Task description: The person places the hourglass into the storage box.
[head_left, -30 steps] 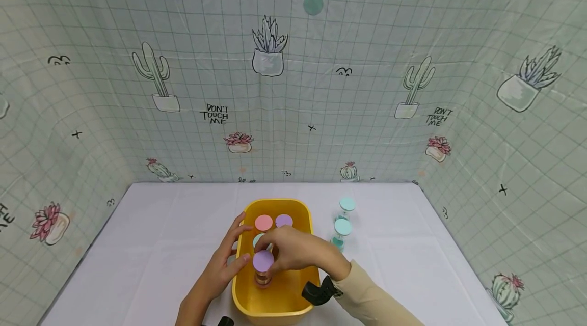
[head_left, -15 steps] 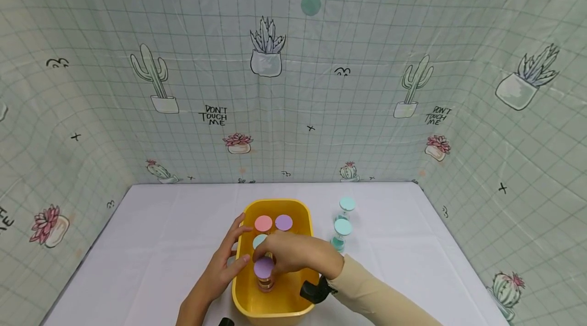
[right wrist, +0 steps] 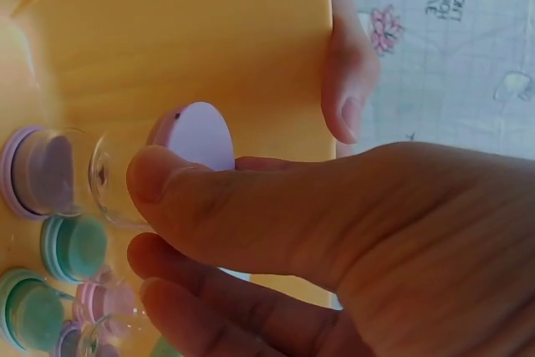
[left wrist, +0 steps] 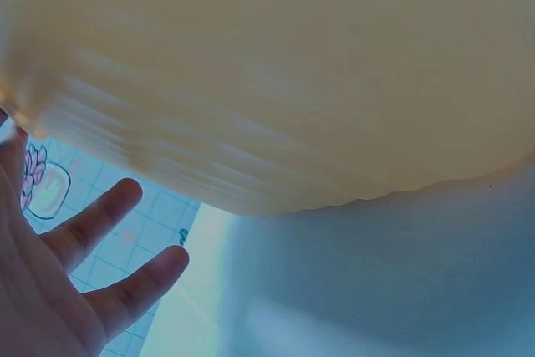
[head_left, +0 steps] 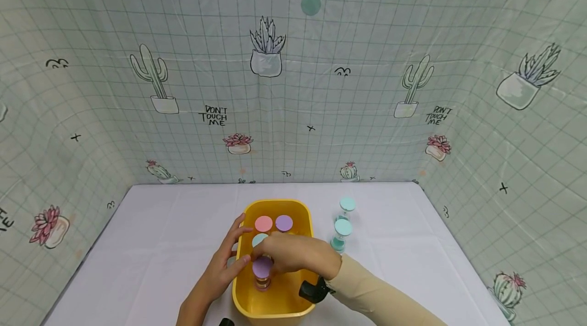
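Note:
My right hand (head_left: 293,253) reaches into a yellow bin (head_left: 303,214) and holds a purple-capped sand timer (head_left: 263,268) between thumb and fingers. In the right wrist view this sand timer (right wrist: 205,135) shows its clear glass and a purple disc at each end; the thumb lies across the glass. My left hand (head_left: 221,264) rests at the bin's left rim, index fingertip and thumb over the edge. Its other fingers (left wrist: 138,286) are spread beside the outer wall. Behind the right hand stand a pink-capped timer (head_left: 263,223), another purple-capped timer (head_left: 284,222) and a teal-capped timer (head_left: 259,240).
Two teal sand timers (head_left: 341,228) stand on the white-covered table (head_left: 390,244) right of the bin. A grid-patterned cloth (head_left: 312,86) with cactus drawings rises behind and at both sides.
My right hand has lowered slightly with the purple-capped sand timer, moving toward the near end of the bin. My left hand stays at the rim.

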The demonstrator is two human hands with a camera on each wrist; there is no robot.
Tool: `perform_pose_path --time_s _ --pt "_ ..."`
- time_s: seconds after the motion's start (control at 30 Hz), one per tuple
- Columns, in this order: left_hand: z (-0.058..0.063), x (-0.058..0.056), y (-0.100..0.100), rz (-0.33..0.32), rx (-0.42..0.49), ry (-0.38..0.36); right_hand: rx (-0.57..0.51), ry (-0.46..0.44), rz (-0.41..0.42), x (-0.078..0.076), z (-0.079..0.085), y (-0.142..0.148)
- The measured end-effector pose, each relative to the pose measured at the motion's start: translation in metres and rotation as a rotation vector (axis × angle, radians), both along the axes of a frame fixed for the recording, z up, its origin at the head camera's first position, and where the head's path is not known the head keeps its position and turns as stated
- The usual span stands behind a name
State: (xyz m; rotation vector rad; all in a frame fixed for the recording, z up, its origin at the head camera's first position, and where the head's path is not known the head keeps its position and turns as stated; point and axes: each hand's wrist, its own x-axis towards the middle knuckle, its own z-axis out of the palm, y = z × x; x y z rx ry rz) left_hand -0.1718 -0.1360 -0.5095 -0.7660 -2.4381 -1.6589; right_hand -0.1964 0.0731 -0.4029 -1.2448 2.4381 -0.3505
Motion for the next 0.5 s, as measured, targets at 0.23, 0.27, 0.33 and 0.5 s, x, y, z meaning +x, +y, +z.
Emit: perform_pose_path --time_s 0.23,0.27,0.33,0.5 --pt "-0.001 0.0 0.0 0.002 0.002 0.006 -0.022 0.001 -0.012 0.001 0.006 0.004" --pt "-0.001 0.0 0.0 0.002 0.003 0.008 -0.033 -0.012 -0.025 0.0 0.008 0.006" --pt "-0.001 0.0 0.0 -0.001 0.006 0.012 -0.063 -0.051 -0.07 0.0 0.012 0.01" --pt "0.0 0.0 0.001 -0.006 0.008 0.003 -0.207 -0.118 -0.164 -0.004 0.021 0.03"
